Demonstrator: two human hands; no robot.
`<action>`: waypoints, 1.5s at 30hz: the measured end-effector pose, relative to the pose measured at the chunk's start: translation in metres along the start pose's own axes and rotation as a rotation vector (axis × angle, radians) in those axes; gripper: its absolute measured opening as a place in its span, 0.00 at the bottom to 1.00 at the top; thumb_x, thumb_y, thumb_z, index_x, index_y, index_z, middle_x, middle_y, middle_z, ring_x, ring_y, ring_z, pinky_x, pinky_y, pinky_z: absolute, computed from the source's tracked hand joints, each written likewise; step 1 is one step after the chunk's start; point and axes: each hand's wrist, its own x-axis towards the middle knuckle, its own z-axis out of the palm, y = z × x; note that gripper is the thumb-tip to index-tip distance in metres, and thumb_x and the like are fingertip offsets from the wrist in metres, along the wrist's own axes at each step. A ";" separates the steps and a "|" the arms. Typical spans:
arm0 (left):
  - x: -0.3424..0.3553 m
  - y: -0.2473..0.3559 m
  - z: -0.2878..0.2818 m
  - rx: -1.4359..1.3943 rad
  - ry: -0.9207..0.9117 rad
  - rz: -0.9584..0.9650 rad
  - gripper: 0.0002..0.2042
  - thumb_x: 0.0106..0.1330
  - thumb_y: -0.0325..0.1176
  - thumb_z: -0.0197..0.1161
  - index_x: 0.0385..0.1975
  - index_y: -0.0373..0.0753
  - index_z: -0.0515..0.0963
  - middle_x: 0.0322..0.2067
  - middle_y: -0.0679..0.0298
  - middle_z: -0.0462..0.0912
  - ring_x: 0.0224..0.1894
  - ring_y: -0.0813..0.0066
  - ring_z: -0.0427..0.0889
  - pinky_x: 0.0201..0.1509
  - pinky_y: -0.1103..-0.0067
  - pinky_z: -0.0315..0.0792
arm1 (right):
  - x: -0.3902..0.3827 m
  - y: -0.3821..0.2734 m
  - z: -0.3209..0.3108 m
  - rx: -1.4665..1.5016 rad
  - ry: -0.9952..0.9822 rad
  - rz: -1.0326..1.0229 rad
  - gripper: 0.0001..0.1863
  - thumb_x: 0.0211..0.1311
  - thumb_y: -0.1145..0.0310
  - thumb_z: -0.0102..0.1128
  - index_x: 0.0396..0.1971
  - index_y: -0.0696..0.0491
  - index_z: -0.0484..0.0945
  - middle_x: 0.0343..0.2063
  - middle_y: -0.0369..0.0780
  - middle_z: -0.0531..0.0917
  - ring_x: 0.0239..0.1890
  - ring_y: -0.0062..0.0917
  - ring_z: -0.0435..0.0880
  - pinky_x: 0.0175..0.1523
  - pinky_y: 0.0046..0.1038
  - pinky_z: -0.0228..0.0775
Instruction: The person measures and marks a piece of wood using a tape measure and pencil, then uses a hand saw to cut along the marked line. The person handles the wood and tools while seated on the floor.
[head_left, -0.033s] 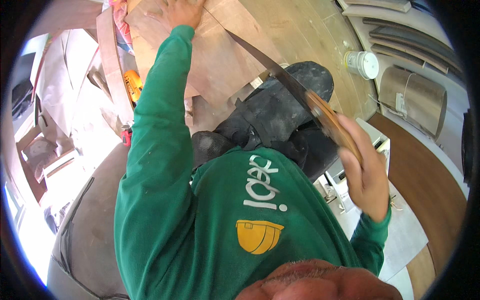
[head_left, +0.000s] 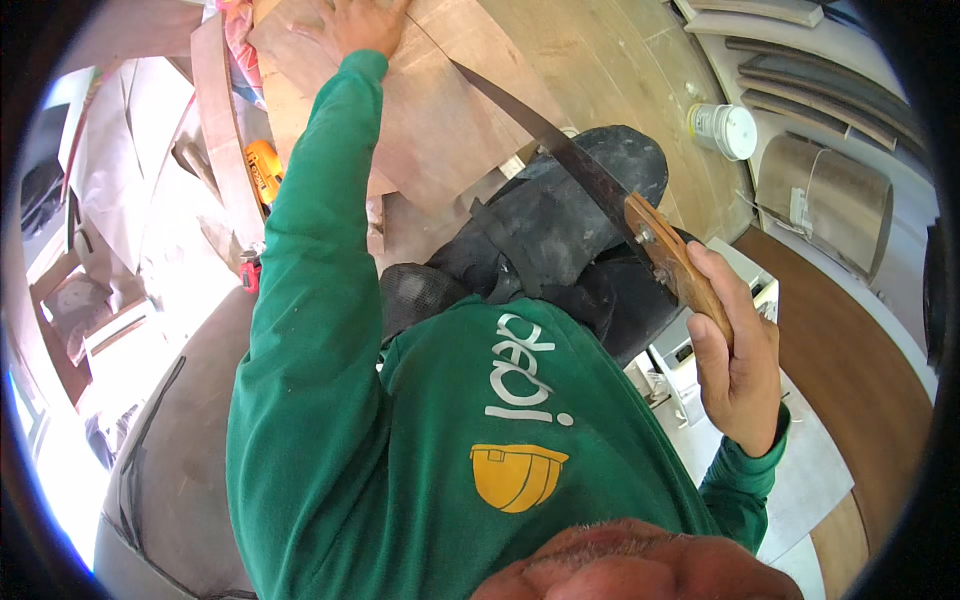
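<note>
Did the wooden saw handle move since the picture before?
Yes, a little: against the white bucket, the wooden saw handle has shifted down and right in the picture, away from the plywood.

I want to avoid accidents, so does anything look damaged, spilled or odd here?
Mainly the long, tapered metal saw blade: it looks dark brown rather than bright, possibly from rust or staining. Its brown wooden handle is in your right hand. I see no spill.
</note>
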 end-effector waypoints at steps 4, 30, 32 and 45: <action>0.001 0.013 -0.005 -0.051 -0.040 0.022 0.46 0.71 0.73 0.60 0.82 0.47 0.69 0.85 0.53 0.59 0.87 0.32 0.45 0.79 0.24 0.25 | 0.064 0.024 0.063 0.069 0.066 -0.016 0.27 0.79 0.71 0.60 0.76 0.50 0.73 0.55 0.57 0.88 0.54 0.55 0.90 0.58 0.42 0.83; 0.002 0.007 0.001 -0.040 0.004 0.035 0.45 0.72 0.71 0.61 0.81 0.46 0.70 0.85 0.54 0.59 0.87 0.30 0.43 0.79 0.24 0.26 | 0.011 0.019 0.016 -0.041 0.033 -0.049 0.27 0.81 0.68 0.59 0.76 0.47 0.72 0.62 0.58 0.84 0.58 0.57 0.87 0.60 0.42 0.83; -0.005 0.007 -0.003 -0.023 -0.010 0.016 0.45 0.72 0.71 0.61 0.82 0.46 0.69 0.86 0.55 0.58 0.87 0.30 0.43 0.79 0.24 0.26 | 0.003 0.012 0.009 -0.062 -0.003 0.018 0.27 0.81 0.69 0.59 0.76 0.47 0.72 0.64 0.56 0.84 0.59 0.55 0.88 0.60 0.41 0.83; 0.000 0.004 -0.012 0.008 -0.041 -0.002 0.47 0.72 0.73 0.59 0.82 0.46 0.67 0.86 0.54 0.57 0.87 0.32 0.42 0.80 0.26 0.25 | 0.010 0.015 0.008 -0.017 -0.001 -0.036 0.29 0.79 0.71 0.60 0.77 0.47 0.72 0.61 0.55 0.86 0.58 0.56 0.89 0.61 0.42 0.83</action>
